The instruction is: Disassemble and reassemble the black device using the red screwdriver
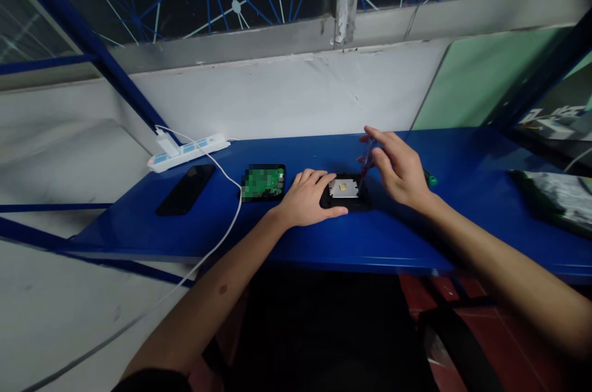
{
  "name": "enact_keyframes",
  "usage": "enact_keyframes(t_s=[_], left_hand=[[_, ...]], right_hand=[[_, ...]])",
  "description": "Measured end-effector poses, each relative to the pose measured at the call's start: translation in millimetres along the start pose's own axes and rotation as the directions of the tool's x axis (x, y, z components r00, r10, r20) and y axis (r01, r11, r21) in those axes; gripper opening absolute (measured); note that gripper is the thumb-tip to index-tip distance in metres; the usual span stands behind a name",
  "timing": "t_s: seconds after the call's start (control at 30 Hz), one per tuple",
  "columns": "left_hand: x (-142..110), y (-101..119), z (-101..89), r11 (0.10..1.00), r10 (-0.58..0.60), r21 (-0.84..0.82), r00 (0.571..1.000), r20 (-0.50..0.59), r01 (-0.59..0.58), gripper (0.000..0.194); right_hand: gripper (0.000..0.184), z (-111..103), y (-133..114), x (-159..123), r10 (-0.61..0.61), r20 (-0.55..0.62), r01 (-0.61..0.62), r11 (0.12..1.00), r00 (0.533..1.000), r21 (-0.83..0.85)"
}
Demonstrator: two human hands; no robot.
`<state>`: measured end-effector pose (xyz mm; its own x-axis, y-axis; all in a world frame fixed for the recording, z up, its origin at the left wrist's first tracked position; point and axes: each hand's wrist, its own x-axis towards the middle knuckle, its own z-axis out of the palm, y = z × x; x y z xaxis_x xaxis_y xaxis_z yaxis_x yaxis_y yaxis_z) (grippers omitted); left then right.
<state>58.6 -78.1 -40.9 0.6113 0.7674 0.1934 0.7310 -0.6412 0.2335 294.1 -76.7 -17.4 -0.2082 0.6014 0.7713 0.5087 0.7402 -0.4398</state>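
Note:
On the blue bench lies a small black case [345,202] with a silver metal plate [350,188] in it and a gold-coloured square at the plate's middle. My left hand [309,198] grips the case's left side, fingers along the far edge and thumb along the near one. In my right hand [398,170] is a screwdriver [369,155] with a see-through purplish handle, held upright between the fingers. Its tip points down at the right end of the metal plate; whether it sits in a screw is too small to tell.
Left of the case lies a green circuit board [263,182] in a black tray. Farther left are a black phone [185,190] and a white power strip [189,151] with a trailing cable [235,219]. A green-handled tool [430,178] lies behind my right wrist; a silvery bag [562,198] is at far right.

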Motion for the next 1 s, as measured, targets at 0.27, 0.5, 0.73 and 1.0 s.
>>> enact_keyframes(t_s=[0.27, 0.5, 0.73, 1.0], left_hand=[[0.5, -1.0, 0.7, 1.000, -0.004, -0.003, 1.000, 0.011, 0.004, 0.083], [0.2, 0.6, -1.2, 1.000, -0.013, -0.004, 1.000, 0.021, 0.013, 0.083], [0.1, 0.0, -0.6, 1.000, -0.012, -0.003, 1.000, 0.020, 0.012, 0.083], [0.2, -0.7, 1.2, 1.000, 0.004, -0.002, 1.000, -0.005, -0.004, 0.082]], right_hand=[[0.033, 1.0, -4.2, 2.5, -0.011, -0.081, 0.004, 0.996, 0.997, -0.089], [0.041, -1.8, -5.0, 1.7, -0.009, -0.017, 0.008, 0.999, 1.000, -0.052], [0.034, 1.1, -3.1, 3.1, -0.018, -0.088, 0.012, 0.997, 0.996, -0.070], [0.031, -0.7, -4.5, 3.2, 0.011, -0.063, -0.015, 0.998, 0.998, -0.061]])
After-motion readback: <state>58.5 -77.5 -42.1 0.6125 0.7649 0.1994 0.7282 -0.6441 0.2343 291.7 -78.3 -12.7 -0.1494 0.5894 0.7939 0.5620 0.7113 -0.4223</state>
